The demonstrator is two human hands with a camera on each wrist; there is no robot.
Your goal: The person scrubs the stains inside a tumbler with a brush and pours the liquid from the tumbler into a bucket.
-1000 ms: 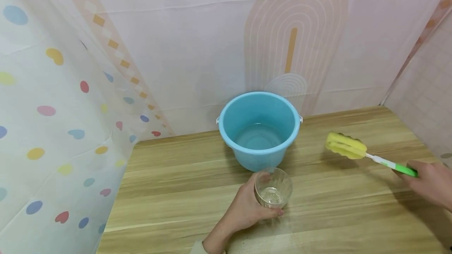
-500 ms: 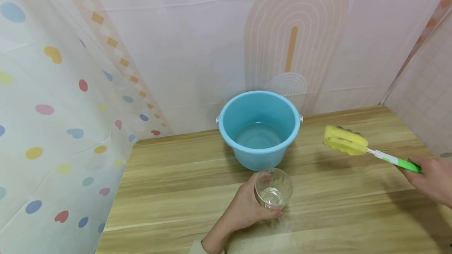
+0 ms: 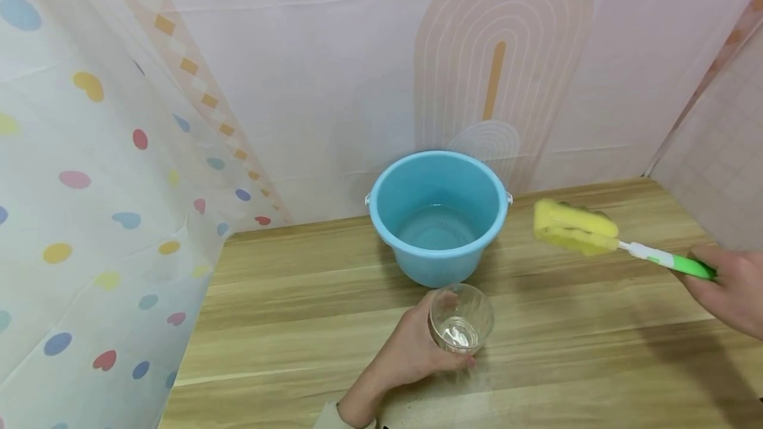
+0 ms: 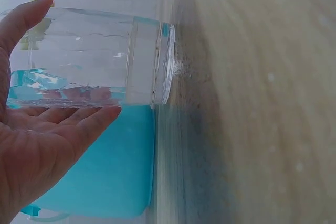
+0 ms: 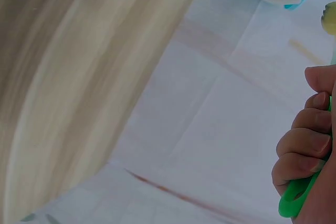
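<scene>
- The glass (image 3: 461,316) is gripped by the left hand (image 3: 411,351), the thumb laid along the near side and the fingers along the far side; it is kept upright, and in the left wrist view its base appears to be rested on the desk (image 3: 286,313).
- The green-and-white handle (image 3: 691,265) of the brush is gripped by the right hand (image 3: 730,290), the fingers curled round its green end.
- The yellow sponge head (image 3: 575,227) is held up over the desk, pointed toward the bucket, well apart from the glass.
- The blue bucket (image 3: 438,269) is set just beyond the glass (whether the two are touching cannot be told), with what looks like shallow water at its bottom.
- Behind the bucket, the desk is backed by a patterned cloth (image 3: 310,98).
- The step in hand is judged to be a readying one: the glass is steadied while the brush is brought to bear, and no sponge has been put inside it yet.
- For the next move, the sponge head would need to be lined up over the mouth of the glass and lowered straight, with the left hand's grip kept firm against tipping.
</scene>
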